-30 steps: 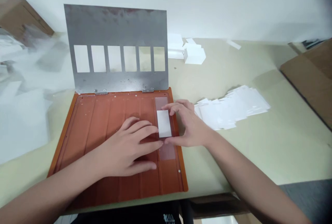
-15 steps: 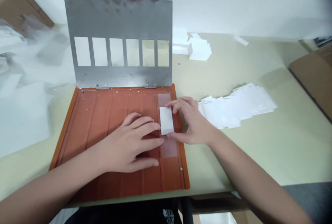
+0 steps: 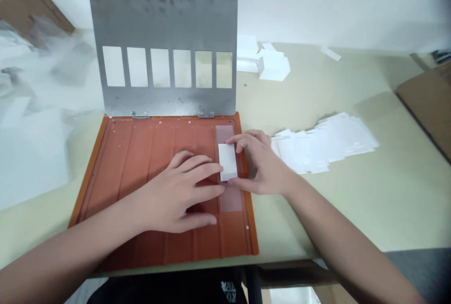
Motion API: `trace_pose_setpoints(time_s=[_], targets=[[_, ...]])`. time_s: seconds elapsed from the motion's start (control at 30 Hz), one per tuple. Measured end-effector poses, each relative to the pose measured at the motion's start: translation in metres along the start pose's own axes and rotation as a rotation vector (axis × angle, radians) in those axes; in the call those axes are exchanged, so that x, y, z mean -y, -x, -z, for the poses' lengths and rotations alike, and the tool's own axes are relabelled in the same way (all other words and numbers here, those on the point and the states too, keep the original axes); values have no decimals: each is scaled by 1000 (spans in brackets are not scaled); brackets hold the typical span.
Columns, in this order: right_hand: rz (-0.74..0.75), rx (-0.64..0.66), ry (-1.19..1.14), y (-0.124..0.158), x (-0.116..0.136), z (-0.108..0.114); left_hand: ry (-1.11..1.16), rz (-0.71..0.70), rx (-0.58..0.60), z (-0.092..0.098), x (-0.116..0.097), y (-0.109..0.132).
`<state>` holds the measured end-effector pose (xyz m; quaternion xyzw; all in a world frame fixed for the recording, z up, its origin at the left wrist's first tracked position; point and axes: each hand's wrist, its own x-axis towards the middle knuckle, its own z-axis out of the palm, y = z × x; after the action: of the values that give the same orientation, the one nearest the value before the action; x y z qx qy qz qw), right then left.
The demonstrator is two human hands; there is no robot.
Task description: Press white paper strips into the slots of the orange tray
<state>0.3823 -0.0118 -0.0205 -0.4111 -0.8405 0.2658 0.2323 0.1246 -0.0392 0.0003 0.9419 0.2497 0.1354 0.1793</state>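
Note:
A small white box [image 3: 228,160] lies on a translucent film strip [image 3: 231,200] in the rightmost column of the orange ribbed tray [image 3: 137,153]. My right hand [image 3: 262,165] grips it, fingertips at its far edge and thumb at its near edge. Spread over the tray, my left hand [image 3: 188,191] has a fingertip touching the box's left side; its thumb and other fingers are apart. Hinged to the tray's back edge, a grey metal plate [image 3: 162,17] with several rectangular windows stands upright.
A fanned pile of white sheets [image 3: 324,144] lies on the table [image 3: 352,210] at right. White folded boxes [image 3: 274,66] sit behind the plate's right edge. Clear plastic bags [image 3: 35,153] spread along the left side. Cardboard boxes [image 3: 31,3] [image 3: 430,95] stand at both sides.
The whole view has shifted slightly. Both hands keep nearly the same pose around the white box, which stays on the film strip.

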Motion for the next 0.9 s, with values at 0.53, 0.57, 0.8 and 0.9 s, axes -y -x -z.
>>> trace_pose_setpoints(time_s=[0.53, 0.57, 0.8, 0.9], targets=[[11, -8, 16, 0, -1, 0, 14, 4, 14, 3, -2, -4], [8, -6, 16, 0, 0, 0, 15, 4, 15, 4, -2, -5], [1, -5, 25, 0, -1, 0, 13, 7, 44, 6, -1, -5], [10, -7, 28, 1, -1, 0, 17, 8, 64, 6, 0, -4]])
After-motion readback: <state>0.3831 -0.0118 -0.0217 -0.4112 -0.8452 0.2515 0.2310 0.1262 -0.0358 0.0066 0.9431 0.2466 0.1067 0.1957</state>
